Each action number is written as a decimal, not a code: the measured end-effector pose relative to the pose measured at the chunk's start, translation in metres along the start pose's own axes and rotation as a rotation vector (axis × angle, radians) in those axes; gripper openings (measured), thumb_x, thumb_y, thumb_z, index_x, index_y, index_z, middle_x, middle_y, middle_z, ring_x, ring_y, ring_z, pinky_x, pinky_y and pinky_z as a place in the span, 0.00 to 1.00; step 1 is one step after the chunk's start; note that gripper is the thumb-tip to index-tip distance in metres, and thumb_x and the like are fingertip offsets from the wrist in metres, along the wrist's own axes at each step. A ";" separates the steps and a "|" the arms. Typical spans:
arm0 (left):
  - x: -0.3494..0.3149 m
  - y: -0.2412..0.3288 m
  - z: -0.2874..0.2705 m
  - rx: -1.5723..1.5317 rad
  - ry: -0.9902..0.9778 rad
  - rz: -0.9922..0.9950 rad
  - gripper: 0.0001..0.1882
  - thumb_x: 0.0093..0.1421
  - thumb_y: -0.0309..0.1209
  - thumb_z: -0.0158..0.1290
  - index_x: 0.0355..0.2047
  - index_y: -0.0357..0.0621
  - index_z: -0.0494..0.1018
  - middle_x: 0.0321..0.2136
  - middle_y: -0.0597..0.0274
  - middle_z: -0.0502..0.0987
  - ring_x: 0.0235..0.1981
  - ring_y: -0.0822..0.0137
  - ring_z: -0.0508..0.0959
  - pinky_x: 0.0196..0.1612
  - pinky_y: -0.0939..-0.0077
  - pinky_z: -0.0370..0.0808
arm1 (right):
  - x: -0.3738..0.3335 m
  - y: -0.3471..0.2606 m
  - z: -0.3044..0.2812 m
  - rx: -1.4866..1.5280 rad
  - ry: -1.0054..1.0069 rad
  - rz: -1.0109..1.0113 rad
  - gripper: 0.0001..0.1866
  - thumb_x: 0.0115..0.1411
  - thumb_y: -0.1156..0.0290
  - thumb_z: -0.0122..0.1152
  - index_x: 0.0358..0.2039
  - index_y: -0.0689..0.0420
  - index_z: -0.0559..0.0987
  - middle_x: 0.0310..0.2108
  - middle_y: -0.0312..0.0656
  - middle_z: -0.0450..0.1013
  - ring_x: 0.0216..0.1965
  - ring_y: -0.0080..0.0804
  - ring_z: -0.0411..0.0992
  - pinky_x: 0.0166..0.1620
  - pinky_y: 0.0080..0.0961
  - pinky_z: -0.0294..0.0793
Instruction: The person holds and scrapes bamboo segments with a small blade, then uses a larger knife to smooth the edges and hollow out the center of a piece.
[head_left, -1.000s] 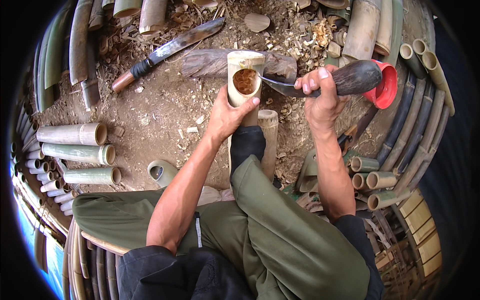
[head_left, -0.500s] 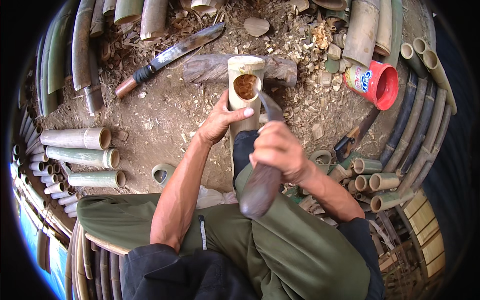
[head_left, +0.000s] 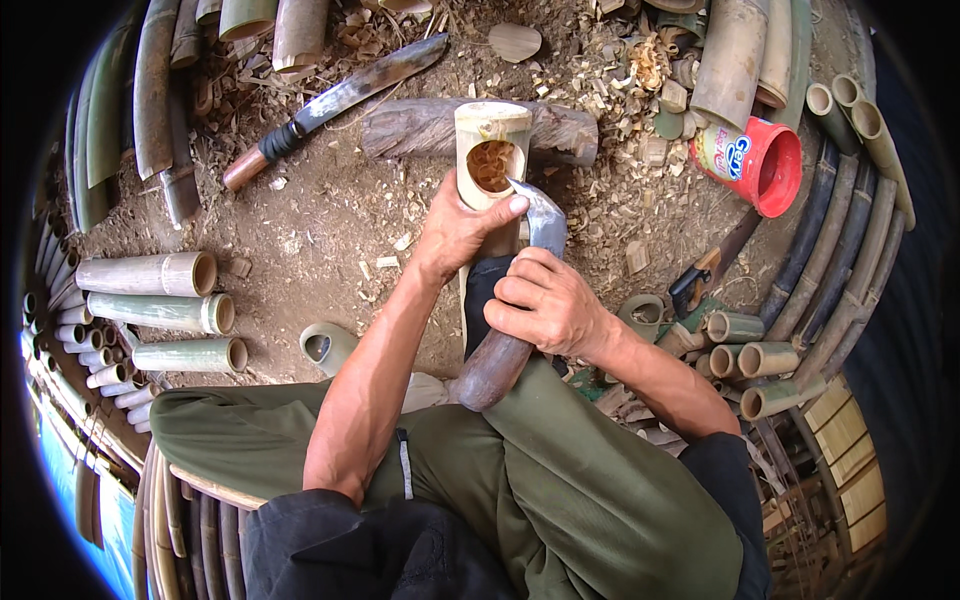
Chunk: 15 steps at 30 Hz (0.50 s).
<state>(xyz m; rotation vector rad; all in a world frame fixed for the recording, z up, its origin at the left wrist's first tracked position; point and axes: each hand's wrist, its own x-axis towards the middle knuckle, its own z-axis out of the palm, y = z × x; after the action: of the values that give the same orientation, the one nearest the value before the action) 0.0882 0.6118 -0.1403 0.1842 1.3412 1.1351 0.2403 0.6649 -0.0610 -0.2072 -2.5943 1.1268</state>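
My left hand (head_left: 462, 226) is closed round a pale bamboo tube (head_left: 493, 121), its thumb lying across the front below a round hole cut in the wall. Brown shavings (head_left: 490, 165) show inside that hole. In my right hand (head_left: 550, 307) is a curved knife (head_left: 546, 222) with a thick dark wooden handle (head_left: 492, 372). The blade's tip meets the right edge of the hole. The tube's upper part lies over a rough wooden log (head_left: 420, 133), and its lower part runs down between my legs by dark cloth.
A machete (head_left: 330, 110) lies on the ground at upper left. Cut bamboo tubes (head_left: 150, 273) lie at left, others (head_left: 768, 360) at right. A red plastic tub (head_left: 768, 168) rests on its side near a saw (head_left: 710, 270). Wood chips (head_left: 615, 215) cover the soil.
My right hand has turned the knife, swinging the handle's end left and up, and its blade shows broader now. My left hand still holds the tube. The view has shifted slightly.
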 end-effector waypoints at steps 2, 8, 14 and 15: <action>0.001 -0.002 0.005 0.018 0.029 0.020 0.40 0.46 0.42 0.74 0.51 0.31 0.66 0.42 0.56 0.78 0.42 0.67 0.78 0.48 0.73 0.76 | -0.005 0.005 0.000 -0.032 -0.015 -0.020 0.08 0.47 0.67 0.57 0.28 0.54 0.75 0.25 0.34 0.63 0.32 0.30 0.67 0.44 0.30 0.71; 0.002 -0.010 0.017 0.195 0.236 0.104 0.40 0.43 0.43 0.75 0.47 0.29 0.68 0.40 0.54 0.79 0.39 0.66 0.79 0.44 0.72 0.78 | -0.027 0.031 0.003 -0.147 -0.063 -0.114 0.08 0.45 0.68 0.58 0.28 0.54 0.76 0.26 0.33 0.65 0.34 0.30 0.69 0.51 0.33 0.73; -0.006 0.002 0.008 0.058 0.086 0.055 0.48 0.43 0.47 0.73 0.55 0.30 0.63 0.47 0.52 0.75 0.48 0.63 0.76 0.53 0.69 0.73 | -0.015 0.014 -0.016 -0.008 0.057 0.010 0.09 0.43 0.70 0.63 0.27 0.56 0.76 0.31 0.38 0.70 0.34 0.35 0.70 0.49 0.39 0.75; -0.010 0.001 0.000 0.015 0.030 0.048 0.50 0.43 0.48 0.73 0.58 0.30 0.61 0.49 0.51 0.74 0.51 0.63 0.75 0.55 0.68 0.72 | -0.008 0.008 -0.022 0.003 0.134 -0.031 0.11 0.42 0.71 0.64 0.28 0.58 0.76 0.32 0.40 0.70 0.35 0.38 0.70 0.47 0.40 0.75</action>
<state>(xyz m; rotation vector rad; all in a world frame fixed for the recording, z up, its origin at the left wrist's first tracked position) 0.0900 0.6053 -0.1333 0.2118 1.3784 1.1722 0.2546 0.6832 -0.0544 -0.2330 -2.4697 1.0686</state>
